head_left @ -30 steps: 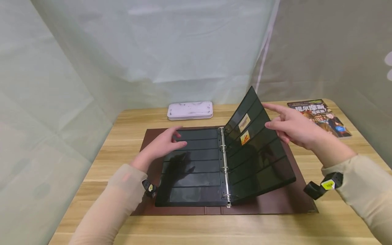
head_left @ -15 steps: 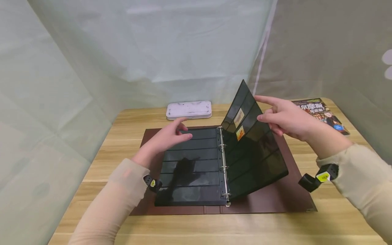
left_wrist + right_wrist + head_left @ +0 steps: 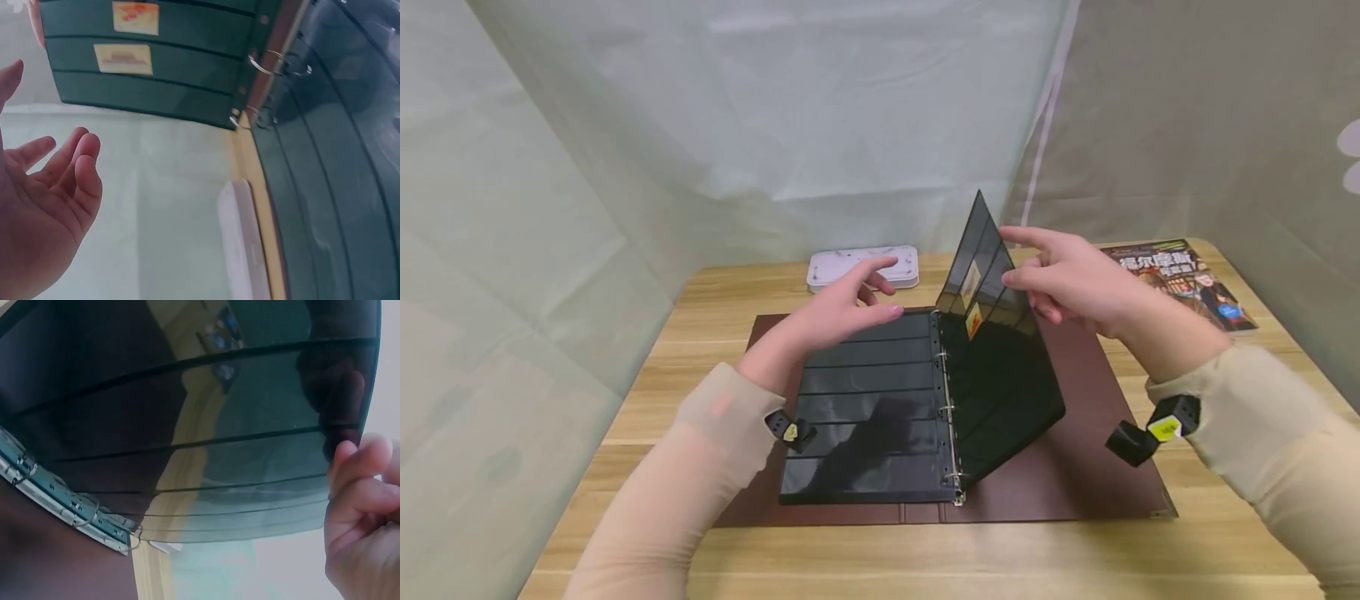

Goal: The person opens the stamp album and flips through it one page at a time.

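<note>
A ring-binder stamp album lies spread on its dark maroon cover (image 3: 1097, 467). One black stock page (image 3: 1000, 383) stands raised over the metal rings, with two small stamps (image 3: 973, 321) on its left-hand face. Its free outer edge is held by my right hand (image 3: 1075, 279), thumb at the near face and index finger stretched along the edge. My left hand (image 3: 838, 308) hovers over the flat black page (image 3: 865, 379) on the left, fingers loosely bent and holding nothing. In the left wrist view, the left palm (image 3: 47, 200) faces the stamps. The right wrist view has the fingers (image 3: 359, 469) at the page's rim.
Behind the album, a white tin case (image 3: 827, 268) lies near the back edge of the wooden table (image 3: 655, 383), partly covered by the left hand. A comic-style book (image 3: 1187, 283) is at the back right. Pale fabric sheets (image 3: 865, 125) hang behind and beside the table.
The right hand has swung the raised page leftward and more upright. My left hand has moved right and slightly up, toward that page.
</note>
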The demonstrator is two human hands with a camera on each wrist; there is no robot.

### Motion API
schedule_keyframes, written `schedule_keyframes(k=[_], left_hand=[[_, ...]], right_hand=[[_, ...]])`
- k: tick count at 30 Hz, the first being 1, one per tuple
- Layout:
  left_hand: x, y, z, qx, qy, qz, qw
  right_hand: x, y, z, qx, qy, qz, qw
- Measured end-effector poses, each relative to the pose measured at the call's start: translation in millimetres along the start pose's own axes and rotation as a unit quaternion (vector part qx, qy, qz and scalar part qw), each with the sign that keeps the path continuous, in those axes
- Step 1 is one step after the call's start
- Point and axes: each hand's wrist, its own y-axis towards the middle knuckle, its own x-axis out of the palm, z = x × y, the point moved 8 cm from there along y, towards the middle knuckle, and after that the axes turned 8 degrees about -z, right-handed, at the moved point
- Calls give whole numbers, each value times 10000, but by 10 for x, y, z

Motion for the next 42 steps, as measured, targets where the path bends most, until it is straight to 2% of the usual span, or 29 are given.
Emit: schedule_keyframes(k=[7,19,31,35,42], left_hand=[[8,86,208,208,-196,-24,9996],[59,203,425,460,-431,-149,9979],[190,334,504,763,-882,-40,9932],[211,350,547,845,-1113,-46,9902],[269,381,540,875,-1573,-159,9835]], right_hand=[[49,35,-37,128,125,48,9998],[97,44,-97,140,301,224,9992],[164,76,-95,84,402,238,9989],[192,66,-95,30,513,239,9984],[240,56,-85,-131,761,221,9968]])
